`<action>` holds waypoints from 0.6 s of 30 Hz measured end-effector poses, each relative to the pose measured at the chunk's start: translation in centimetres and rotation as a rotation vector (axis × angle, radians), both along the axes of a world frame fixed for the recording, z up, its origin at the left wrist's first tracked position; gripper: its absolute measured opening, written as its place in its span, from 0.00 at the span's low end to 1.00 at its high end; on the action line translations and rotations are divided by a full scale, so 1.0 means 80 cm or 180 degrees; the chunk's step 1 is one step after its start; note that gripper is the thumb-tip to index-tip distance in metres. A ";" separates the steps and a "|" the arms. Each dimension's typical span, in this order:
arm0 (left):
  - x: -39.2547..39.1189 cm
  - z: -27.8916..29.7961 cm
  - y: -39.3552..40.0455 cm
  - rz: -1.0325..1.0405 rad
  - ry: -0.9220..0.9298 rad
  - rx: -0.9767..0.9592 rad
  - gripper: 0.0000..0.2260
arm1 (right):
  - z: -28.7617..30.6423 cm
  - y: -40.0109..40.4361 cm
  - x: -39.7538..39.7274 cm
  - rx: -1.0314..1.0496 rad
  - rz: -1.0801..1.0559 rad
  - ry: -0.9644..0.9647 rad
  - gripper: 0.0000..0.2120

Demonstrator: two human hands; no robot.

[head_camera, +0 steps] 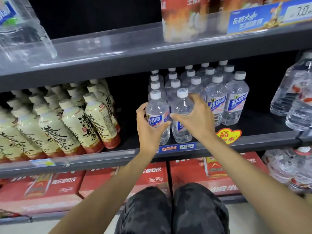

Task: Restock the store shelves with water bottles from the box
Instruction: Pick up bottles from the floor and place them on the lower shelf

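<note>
Knees [170,210] in dark patterned fabric sit nearest, at the bottom centre of the view, with both bare forearms reaching up and away from them toward the middle shelf [253,142]. Beyond the knees, on the lowest level, red cartons [118,181] stand side by side, with shrink-wrapped water packs [290,168] to their right. At the near edge of the middle shelf, just above a blue price tag [177,147], two clear water bottles stand upright and touching. Left hand [148,127] is curled round the left front bottle [157,115], thumb on its far left side and fingers across the blue label. Right hand [195,117] is clamped on the right front bottle [182,114], fingers wrapped over its shoulder and label. Both bottles rest on the shelf at the head of their rows. Behind and to the right, the stocked water bottles [217,98] stand in rows running back into the shelf, all with white caps. Cream tea bottles [70,122] fill the left part of the same shelf, leaning leftward. Large water jugs [293,92] occupy the far right. On the upper shelf, farthest up, stands an orange carton [182,19] beside a blue promotional strip [263,17].
</note>
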State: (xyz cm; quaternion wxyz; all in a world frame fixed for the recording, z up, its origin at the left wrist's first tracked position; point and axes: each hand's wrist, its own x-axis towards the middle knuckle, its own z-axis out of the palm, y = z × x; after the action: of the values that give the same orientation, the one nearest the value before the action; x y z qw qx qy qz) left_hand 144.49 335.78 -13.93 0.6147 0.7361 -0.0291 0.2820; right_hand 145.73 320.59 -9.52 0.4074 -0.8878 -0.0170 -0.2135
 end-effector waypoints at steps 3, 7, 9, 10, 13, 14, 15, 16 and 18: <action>0.001 -0.003 0.000 -0.0023 0.0026 0.0079 0.37 | -0.001 0.004 0.000 0.0008 -0.0010 0.0013 0.41; -0.003 -0.001 0.003 -0.0164 0.0076 0.0243 0.39 | -0.007 0.001 0.000 -0.0143 0.0178 0.0049 0.41; -0.006 -0.004 0.011 -0.0294 0.0114 0.0473 0.35 | -0.013 -0.008 0.000 -0.0108 0.0450 0.0074 0.41; -0.009 -0.007 0.016 -0.0380 0.0125 0.0598 0.33 | -0.015 -0.014 0.000 -0.0098 0.0593 0.0113 0.40; -0.014 -0.012 0.026 -0.0368 0.0093 0.0940 0.28 | -0.021 -0.030 0.001 -0.0044 0.0909 0.0285 0.40; -0.014 -0.011 0.026 -0.0327 0.0082 0.0964 0.27 | -0.021 -0.032 0.001 -0.0025 0.0955 0.0313 0.40; -0.015 -0.009 0.025 -0.0298 0.0080 0.0935 0.27 | -0.021 -0.031 0.001 -0.0046 0.0945 0.0310 0.40; -0.015 -0.008 0.024 -0.0284 0.0080 0.0880 0.26 | -0.021 -0.029 0.001 -0.0090 0.0890 0.0287 0.40; -0.014 -0.006 0.024 -0.0257 0.0069 0.0802 0.26 | -0.021 -0.024 0.001 -0.0156 0.0758 0.0227 0.40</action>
State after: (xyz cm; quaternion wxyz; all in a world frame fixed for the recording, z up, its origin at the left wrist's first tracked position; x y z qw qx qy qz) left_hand 143.38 337.66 -14.38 0.5285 0.8087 -0.0873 0.2431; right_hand 145.80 318.68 -11.22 0.4084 -0.8962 -0.1130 -0.1314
